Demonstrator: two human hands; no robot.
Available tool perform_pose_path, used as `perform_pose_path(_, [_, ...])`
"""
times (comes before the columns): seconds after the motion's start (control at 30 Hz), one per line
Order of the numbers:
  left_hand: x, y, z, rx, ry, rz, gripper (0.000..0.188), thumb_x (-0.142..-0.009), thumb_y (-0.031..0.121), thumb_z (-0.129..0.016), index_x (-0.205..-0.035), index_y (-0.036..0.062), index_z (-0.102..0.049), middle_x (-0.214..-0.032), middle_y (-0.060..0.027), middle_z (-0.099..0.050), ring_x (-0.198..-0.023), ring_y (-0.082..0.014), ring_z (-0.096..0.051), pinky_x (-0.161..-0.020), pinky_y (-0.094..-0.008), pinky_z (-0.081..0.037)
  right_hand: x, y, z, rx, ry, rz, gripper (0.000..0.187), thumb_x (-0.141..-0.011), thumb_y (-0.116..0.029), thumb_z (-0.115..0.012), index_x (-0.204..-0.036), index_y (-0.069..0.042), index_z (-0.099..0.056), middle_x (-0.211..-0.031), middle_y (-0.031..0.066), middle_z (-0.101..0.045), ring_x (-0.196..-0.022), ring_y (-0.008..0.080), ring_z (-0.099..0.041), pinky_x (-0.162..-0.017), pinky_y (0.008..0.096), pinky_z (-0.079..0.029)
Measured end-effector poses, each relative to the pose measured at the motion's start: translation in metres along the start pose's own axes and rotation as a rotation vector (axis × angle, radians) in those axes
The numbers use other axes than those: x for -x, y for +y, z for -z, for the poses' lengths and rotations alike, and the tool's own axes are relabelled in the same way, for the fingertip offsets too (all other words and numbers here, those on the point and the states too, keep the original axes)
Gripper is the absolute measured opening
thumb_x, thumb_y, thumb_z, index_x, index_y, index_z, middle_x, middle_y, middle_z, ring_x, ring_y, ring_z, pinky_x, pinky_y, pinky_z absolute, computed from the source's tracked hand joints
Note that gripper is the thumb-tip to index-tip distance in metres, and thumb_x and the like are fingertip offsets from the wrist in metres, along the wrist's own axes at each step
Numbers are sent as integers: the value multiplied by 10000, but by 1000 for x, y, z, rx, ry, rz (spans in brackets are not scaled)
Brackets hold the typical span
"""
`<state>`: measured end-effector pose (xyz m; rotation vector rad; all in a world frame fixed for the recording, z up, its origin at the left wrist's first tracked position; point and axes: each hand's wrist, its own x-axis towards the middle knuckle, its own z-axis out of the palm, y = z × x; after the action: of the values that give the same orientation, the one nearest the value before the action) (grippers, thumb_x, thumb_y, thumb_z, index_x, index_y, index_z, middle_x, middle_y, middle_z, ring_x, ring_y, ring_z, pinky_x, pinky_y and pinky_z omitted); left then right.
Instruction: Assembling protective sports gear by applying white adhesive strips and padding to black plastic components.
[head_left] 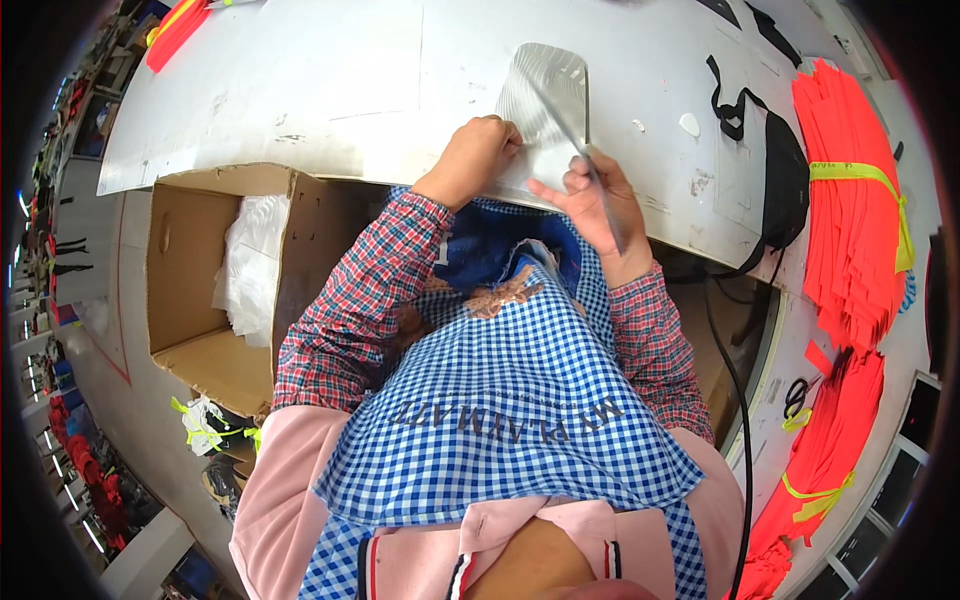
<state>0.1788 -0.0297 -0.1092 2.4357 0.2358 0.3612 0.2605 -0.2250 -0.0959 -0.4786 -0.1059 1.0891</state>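
My left hand (478,155) is closed on the lower left edge of a clear plastic bag (543,95) that lies on the white table (350,80). My right hand (600,210) holds a thin flat strip, like a ruler or blade (570,135), which runs up across the bag. Both hands work at the table's near edge, above my blue checked apron (500,390).
An open cardboard box (195,270) with clear plastic bags (250,265) inside stands at my left. Stacks of orange fabric pieces (855,210) tied with yellow bands lie at the right. A black pouch with straps (780,170) rests beside them. Scissors (797,395) sit lower right.
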Motion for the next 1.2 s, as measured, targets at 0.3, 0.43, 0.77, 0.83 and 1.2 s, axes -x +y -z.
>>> perform_pose_path(0.3, [5, 2, 5, 50, 36, -64, 134, -831, 65, -640, -907, 7, -734, -881, -205, -696, -822, -366, -682, -759, -418, -543, 2, 13, -11, 307, 302, 212, 222, -978, -204, -602, -1080, -12, -648, -993, 69, -693, -861, 137, -669, -782, 258, -553])
perform_pose_path(0.43, [7, 5, 14, 135, -16, 46, 159, -841, 98, -674, -954, 5, -735, -872, -188, -699, -820, -367, -677, -757, -400, -545, 2, 11, -10, 289, 363, 291, 223, -981, -204, -600, -1083, -11, -648, -1009, 79, -694, -881, 149, -671, -794, 271, -554])
perform_pose_path(0.77, [23, 40, 3, -389, -144, -112, 239, -857, 81, -615, -1084, 30, -670, -927, -165, -655, -804, -377, -678, -757, -437, -563, 0, 10, 8, 205, 387, 256, 263, -987, -202, -585, -1153, 0, -617, -1122, 105, -668, -1025, 201, -644, -934, 393, -511])
perform_pose_path(0.83, [19, 26, 12, -395, -68, -95, 240, -856, 18, -551, -1059, 36, -679, -889, -179, -677, -747, -391, -681, -709, -450, -567, -2, 10, 17, 218, 339, 250, 312, -992, -215, -581, -1214, 4, -588, -1213, 122, -647, -1126, 234, -619, -1036, 491, -465])
perform_pose_path(1.2, [128, -54, 241, -428, 706, 314, 213, -948, 91, -585, -1136, 51, -677, -766, -146, -647, -609, -185, -532, -606, -311, -466, -3, 8, 22, 208, 355, 236, 310, -985, -189, -597, -1205, 30, -586, -1221, 141, -640, -1148, 259, -612, -1036, 491, -483])
